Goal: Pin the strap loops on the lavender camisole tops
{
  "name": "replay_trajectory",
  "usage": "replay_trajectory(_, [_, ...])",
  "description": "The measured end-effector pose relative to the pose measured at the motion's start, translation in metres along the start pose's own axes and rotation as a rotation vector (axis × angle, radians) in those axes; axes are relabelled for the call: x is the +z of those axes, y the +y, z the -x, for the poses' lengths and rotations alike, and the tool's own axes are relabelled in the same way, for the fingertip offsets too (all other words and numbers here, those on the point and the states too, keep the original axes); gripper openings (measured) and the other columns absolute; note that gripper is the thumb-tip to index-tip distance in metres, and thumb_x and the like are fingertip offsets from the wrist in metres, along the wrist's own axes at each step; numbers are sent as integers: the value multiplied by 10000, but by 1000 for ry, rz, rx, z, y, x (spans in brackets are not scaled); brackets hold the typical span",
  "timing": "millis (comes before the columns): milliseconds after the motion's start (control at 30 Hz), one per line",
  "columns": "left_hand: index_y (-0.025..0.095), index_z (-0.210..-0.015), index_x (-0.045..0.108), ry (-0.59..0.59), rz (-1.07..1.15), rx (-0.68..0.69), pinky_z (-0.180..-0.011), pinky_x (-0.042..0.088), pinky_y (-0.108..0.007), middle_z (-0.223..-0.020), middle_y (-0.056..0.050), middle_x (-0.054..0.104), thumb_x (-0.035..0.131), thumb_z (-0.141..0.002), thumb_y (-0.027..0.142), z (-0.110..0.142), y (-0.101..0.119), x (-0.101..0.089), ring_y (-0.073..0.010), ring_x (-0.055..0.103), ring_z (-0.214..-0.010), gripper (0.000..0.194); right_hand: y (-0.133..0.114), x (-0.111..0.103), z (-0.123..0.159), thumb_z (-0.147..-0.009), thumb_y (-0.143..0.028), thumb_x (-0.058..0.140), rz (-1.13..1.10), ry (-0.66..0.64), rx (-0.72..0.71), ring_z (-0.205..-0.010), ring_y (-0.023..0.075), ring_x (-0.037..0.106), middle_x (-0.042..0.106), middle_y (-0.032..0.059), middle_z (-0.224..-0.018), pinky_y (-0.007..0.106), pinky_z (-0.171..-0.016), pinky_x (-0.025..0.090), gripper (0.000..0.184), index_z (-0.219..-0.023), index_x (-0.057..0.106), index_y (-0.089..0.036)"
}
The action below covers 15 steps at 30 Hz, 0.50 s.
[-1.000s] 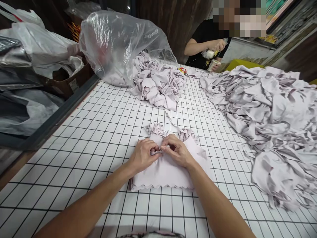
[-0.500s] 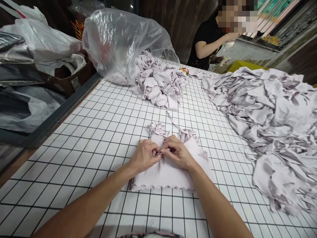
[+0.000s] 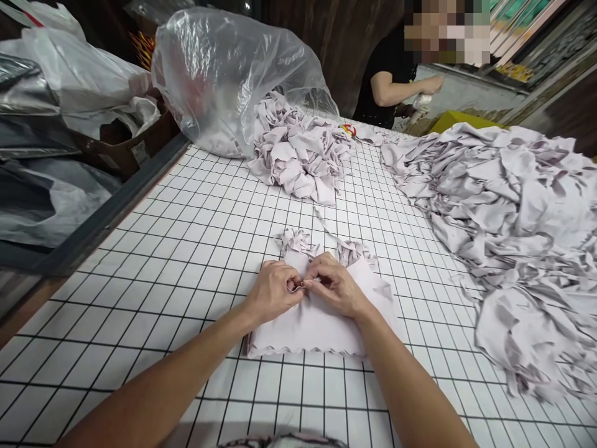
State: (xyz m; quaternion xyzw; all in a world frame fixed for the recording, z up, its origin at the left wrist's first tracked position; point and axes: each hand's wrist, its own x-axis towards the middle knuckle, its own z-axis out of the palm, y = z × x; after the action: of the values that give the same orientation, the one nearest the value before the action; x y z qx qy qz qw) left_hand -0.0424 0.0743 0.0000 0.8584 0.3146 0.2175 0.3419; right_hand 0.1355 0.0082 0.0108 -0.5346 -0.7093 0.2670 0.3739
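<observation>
A pale pinkish fabric piece (image 3: 308, 330) with a wavy lower edge lies flat in front of me, apparently stacked in layers. Over it, my left hand (image 3: 276, 287) is closed, with thumb and fingers pinching a fold of the fabric. Close beside it, my right hand (image 3: 333, 283) pinches the same fabric, its fingertips nearly touching the left ones. Exactly what lies between the fingertips is partly hidden. Two small gathered bunches of fabric, a left one (image 3: 296, 241) and a right one (image 3: 355, 253), sit just beyond my hands.
The grid-patterned table (image 3: 153, 249) holds a crumpled fabric heap (image 3: 298, 149) by a clear plastic bag (image 3: 233, 74), and a larger fabric pile (image 3: 517, 199) at right. Scissors (image 3: 348, 130) lie at the back. Another person (image 3: 389, 81) stands there. Bags and a cardboard box (image 3: 135, 146) flank the left.
My hands keep nearly the same pinch on the fabric. At the back, the other person's hand has lowered slightly. The view has shifted a little.
</observation>
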Motion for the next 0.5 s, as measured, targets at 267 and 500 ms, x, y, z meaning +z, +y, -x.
replay_trajectory(267, [172, -552, 437, -20, -23, -5, -768, 407, -329, -558, 36, 509, 597, -702, 173, -1, 2, -1, -129, 481, -626, 219, -1, -1, 2, -890, -272, 611, 22, -10, 1, -903, 206, 527, 612, 62, -887, 381, -811, 446, 86, -831, 620, -209])
replay_trajectory(500, [174, -562, 465, -28, -42, -18, -809, 428, -356, -574, 32, 542, 599, -699, 160, -2, 2, -1, -142, 508, -647, 193, -1, -1, 1, -897, -282, 601, 33, -20, 1, -908, 211, 526, 613, 67, -897, 397, -824, 447, 92, -839, 620, -213])
